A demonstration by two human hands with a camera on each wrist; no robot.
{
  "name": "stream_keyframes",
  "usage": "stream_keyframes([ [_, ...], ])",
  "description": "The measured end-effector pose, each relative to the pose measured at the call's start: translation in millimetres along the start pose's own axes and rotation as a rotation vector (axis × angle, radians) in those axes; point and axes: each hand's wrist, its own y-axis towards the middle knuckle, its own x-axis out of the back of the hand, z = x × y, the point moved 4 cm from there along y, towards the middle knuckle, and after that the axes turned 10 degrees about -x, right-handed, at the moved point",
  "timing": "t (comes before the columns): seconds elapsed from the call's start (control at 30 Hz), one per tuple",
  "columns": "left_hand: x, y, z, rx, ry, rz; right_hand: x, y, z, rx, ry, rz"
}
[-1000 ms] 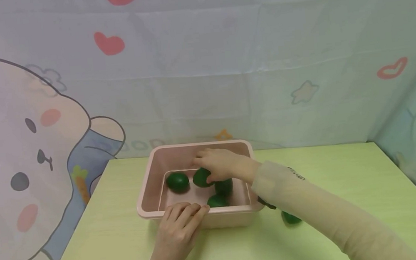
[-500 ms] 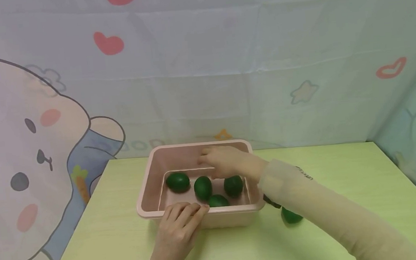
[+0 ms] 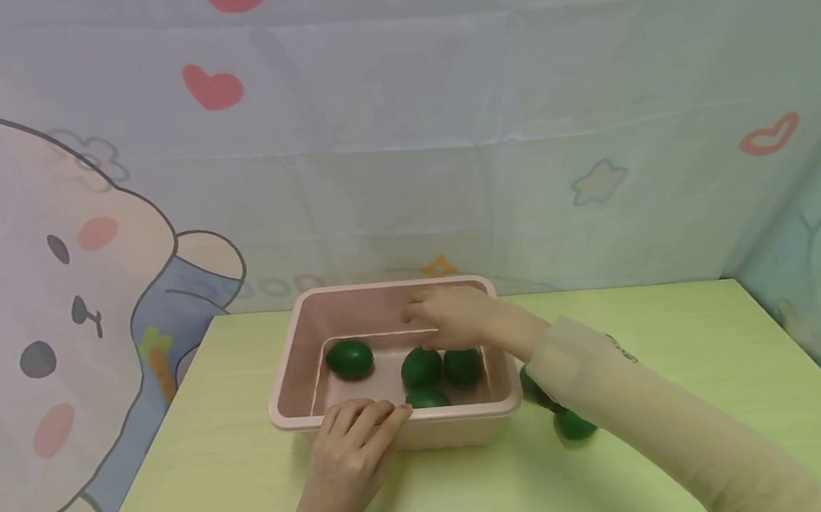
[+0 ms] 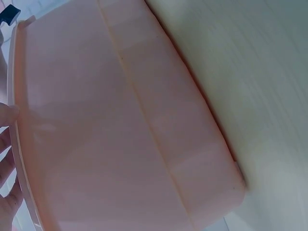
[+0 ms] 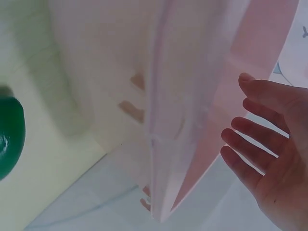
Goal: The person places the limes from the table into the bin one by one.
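My left hand (image 3: 355, 455) grips the front rim of a pink plastic bin (image 3: 463, 412), its fingers bent over the edge. In the left wrist view, fingertips (image 4: 7, 115) show at the rim beside the outer wall. Several glossy dark-green oval fruits lie in the bin: one fruit (image 3: 349, 359) on the left, and the others, including a fruit (image 3: 421, 368) near the middle, close together on the right. Over the bin's right half hovers my right hand (image 3: 457, 317). The right wrist view shows that hand (image 5: 269, 144) with fingers spread and holding nothing.
Outside the bin's right side, a green fruit (image 3: 574, 425) rests on the pale yellow-green table (image 3: 673, 362). Another green fruit (image 3: 530, 383) is partly hidden behind my right sleeve. A printed cloth backdrop (image 3: 402, 166) stands behind the table.
My right hand has let go of a green fruit in the bin and drawn back to the right. That fruit has shifted right, nearer the others. The left hand stays on the rim.
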Motion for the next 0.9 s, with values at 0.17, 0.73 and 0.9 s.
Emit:
stream_keyframes([
  [0.17, 0.4, 0.2, -0.3, 0.006, -0.003, 0.009, -0.6, -4.1, -2.2, 0.014, 0.044, -0.021],
  [0.73, 2.6, 3.8, -0.5, -0.008, 0.004, -0.012, 2.6, -24.6, -6.2, 0.030, 0.104, -0.172],
  [0.9, 2.3, 4.0, -0.5, -0.011, 0.009, -0.015, 3.2, -31.8, -6.9, 0.030, 0.134, -0.215],
])
